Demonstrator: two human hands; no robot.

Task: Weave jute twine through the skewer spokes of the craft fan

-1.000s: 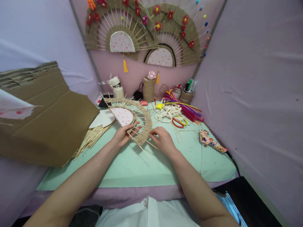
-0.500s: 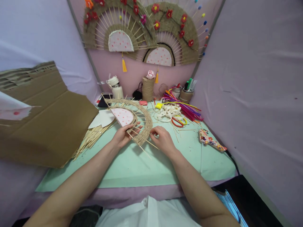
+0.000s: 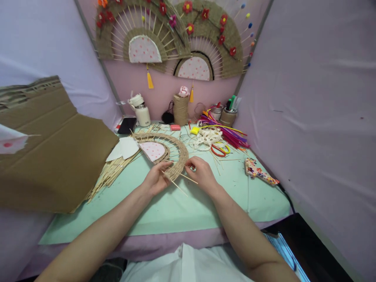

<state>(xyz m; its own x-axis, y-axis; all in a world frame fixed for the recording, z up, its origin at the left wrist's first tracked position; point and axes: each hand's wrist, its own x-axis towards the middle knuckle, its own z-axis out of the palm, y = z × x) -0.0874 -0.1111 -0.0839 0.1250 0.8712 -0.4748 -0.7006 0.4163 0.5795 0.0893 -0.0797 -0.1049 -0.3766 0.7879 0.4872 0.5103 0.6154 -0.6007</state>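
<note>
A half-round fan of twine-wrapped arcs on thin bamboo sticks is between my hands above the table. Its inner half-disc is covered in white cloth with pink dots. My left hand is closed on the fan's near end, thumb on top and fingers underneath. At the outer twine band, my right hand pinches with thumb and forefinger; whatever lies between the fingertips is too small to make out. Two bare stick ends jut out toward me between the hands.
A cardboard sheet and a bundle of bamboo sticks lie left. Scissors, pipe cleaners and a flower-patterned glue gun are at right. Behind stand a bottle, a twine spool and a pen holder.
The fan has tipped lower and flatter toward the table. My left hand has shifted slightly right and down, toward the fan's near end. My right hand stays by the outer band.
</note>
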